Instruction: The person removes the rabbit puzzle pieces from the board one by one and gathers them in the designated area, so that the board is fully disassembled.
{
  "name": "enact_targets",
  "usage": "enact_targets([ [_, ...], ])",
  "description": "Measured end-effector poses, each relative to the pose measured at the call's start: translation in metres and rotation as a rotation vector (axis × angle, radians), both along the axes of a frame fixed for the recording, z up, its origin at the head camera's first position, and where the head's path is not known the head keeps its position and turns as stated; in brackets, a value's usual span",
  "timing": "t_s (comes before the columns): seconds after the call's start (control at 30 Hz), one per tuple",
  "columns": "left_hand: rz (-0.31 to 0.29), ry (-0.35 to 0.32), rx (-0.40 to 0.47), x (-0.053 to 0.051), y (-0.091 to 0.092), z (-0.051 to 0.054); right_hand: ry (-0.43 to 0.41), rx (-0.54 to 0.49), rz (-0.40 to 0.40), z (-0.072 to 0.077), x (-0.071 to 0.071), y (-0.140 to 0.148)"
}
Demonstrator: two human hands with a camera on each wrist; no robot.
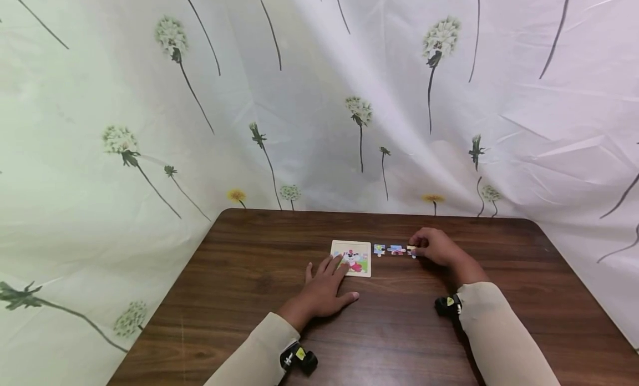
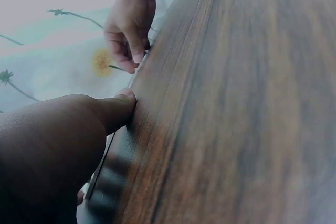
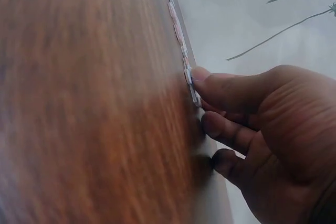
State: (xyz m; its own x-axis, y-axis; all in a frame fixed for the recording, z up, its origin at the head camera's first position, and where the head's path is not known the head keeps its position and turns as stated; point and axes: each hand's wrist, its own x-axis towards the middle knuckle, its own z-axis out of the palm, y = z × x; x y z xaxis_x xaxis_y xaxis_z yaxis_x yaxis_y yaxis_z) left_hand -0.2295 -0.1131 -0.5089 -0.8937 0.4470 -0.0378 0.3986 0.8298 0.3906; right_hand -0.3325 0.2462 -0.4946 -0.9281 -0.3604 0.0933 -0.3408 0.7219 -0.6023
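A square jigsaw puzzle board (image 1: 365, 268) with a pale frame and a cartoon picture lies on the table. My left hand (image 1: 323, 293) rests over its lower left part, fingers stretched and spread, thumb out to the side. To the board's right, one jigsaw piece (image 1: 379, 249), a second jigsaw piece (image 1: 396, 250) and a third jigsaw piece (image 1: 411, 250) lie in a row. My right hand (image 1: 437, 248) pinches the third piece between thumb and fingers, partly covering it. In the right wrist view, the thumb (image 3: 231, 90) is against that piece at the row's near end.
The brown wooden table (image 1: 239, 297) ends at a back edge just beyond the board and pieces. Behind it hangs a pale curtain (image 1: 309, 125) printed with dandelions. Small black cameras are strapped to both wrists over beige sleeves (image 1: 504, 330).
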Motion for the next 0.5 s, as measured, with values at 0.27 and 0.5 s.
enact_targets([
  [0.27,0.003,0.003,-0.013,0.0004,-0.0008,-0.0007,-0.024,-0.010,-0.032,-0.0024,0.0002,0.0014],
  [0.5,0.013,-0.005,-0.031,0.0009,0.0008,0.0010,0.006,-0.052,-0.015,-0.0055,-0.0003,0.0057],
])
